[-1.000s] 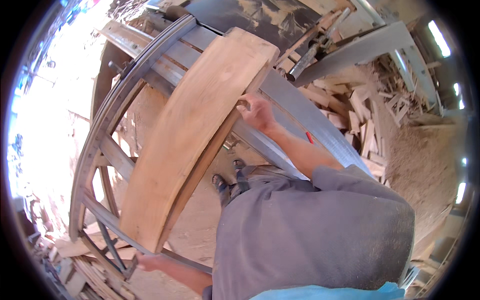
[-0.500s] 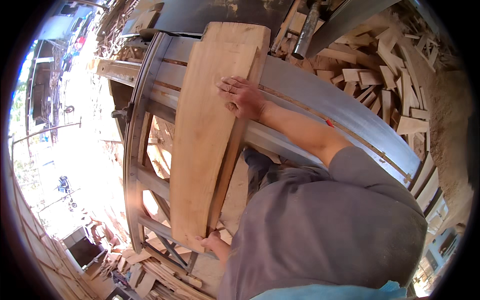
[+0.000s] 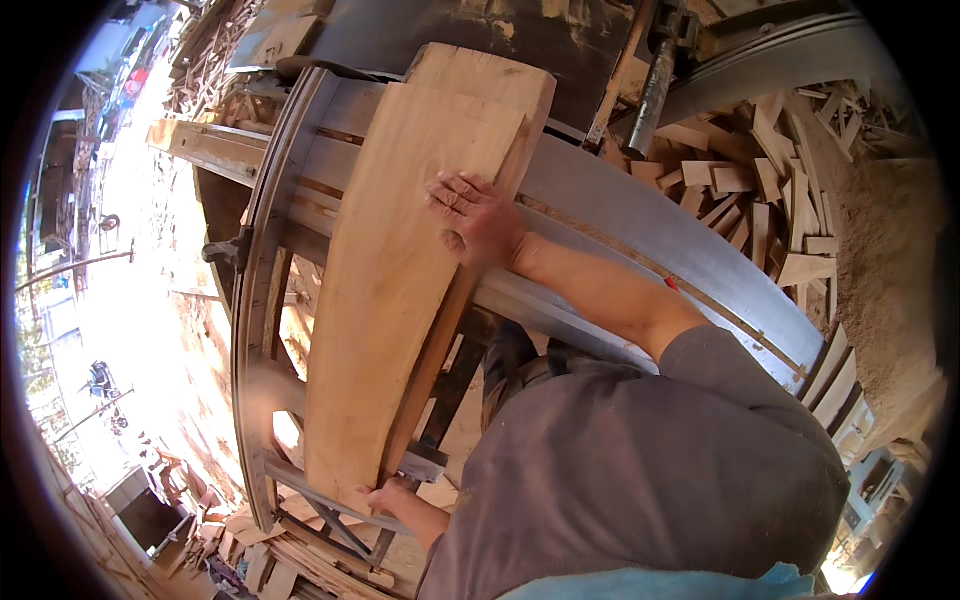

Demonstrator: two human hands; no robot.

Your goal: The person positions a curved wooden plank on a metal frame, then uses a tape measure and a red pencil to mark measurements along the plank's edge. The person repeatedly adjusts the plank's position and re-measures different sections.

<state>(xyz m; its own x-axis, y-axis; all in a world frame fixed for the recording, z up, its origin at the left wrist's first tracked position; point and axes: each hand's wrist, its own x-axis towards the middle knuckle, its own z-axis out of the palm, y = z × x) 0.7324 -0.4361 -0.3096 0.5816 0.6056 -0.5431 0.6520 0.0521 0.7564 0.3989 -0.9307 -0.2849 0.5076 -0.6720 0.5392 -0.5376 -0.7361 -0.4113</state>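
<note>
A long, thick wooden plank (image 3: 370, 290) lies lengthwise over a metal machine table (image 3: 600, 190), its far end reaching a dark metal plate. A second piece of wood (image 3: 485, 70) shows under its far end and right edge, though how the two meet is hard to tell. My right hand (image 3: 480, 220) rests palm down on the plank's right side, fingers extended and thumb tucked in. At the near end, my left hand (image 3: 390, 497) grips the plank's corner with its thumb on top; its other fingers are partly hidden below.
A curved-looking metal rail (image 3: 255, 250) with a dark clamp (image 3: 228, 248) runs along the left. The dark plate (image 3: 440, 30) and a metal cylinder (image 3: 655, 90) stand at the far side. Wood offcuts (image 3: 760, 190) pile up at right. More boards (image 3: 310, 560) lie at lower left.
The plank's near end has swung left with my left hand, uncovering dark frame bars beside it. Its far end sits slightly further right. The whole view has shifted a little.
</note>
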